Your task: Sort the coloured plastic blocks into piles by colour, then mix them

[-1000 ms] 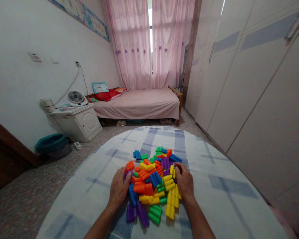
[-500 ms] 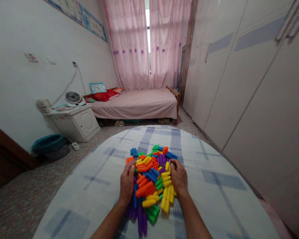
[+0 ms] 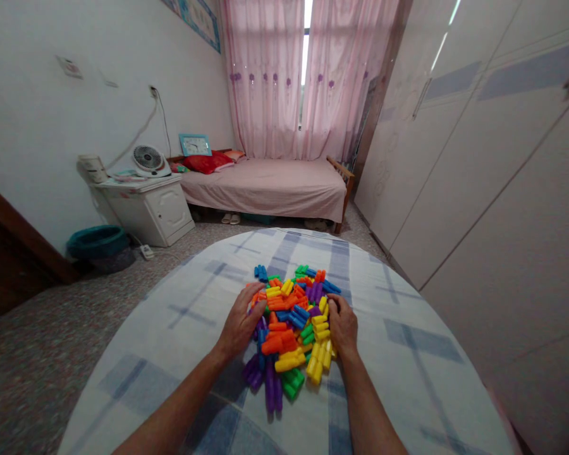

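A heap of plastic toy building pieces, shaped like joined tubes, lies in the middle of the table. Orange pieces (image 3: 279, 342), yellow pieces (image 3: 316, 361), blue pieces (image 3: 298, 316), green pieces (image 3: 293, 383) and purple pieces (image 3: 270, 387) are mixed together. My left hand (image 3: 241, 323) is at the heap's left side, fingers stretched forward and thumb apart, touching its edge. Against the right side, beside the yellow pieces, rests my right hand (image 3: 343, 323) with its fingers loosely bent. I see no piece held in either hand. Some fingertips are hidden against the heap.
A checked cloth covers the round table (image 3: 171, 354). Beyond it stand a bed (image 3: 275, 183) and a white cabinet (image 3: 156, 212) with a fan (image 3: 148, 159). A bin (image 3: 99, 246) is on the floor at left; a tall wardrobe (image 3: 478, 208) lines the right.
My left hand has slid forward and turned, with its forearm now angled more to the left. The right hand stays at the heap's right edge. The view has tilted and shifted slightly.
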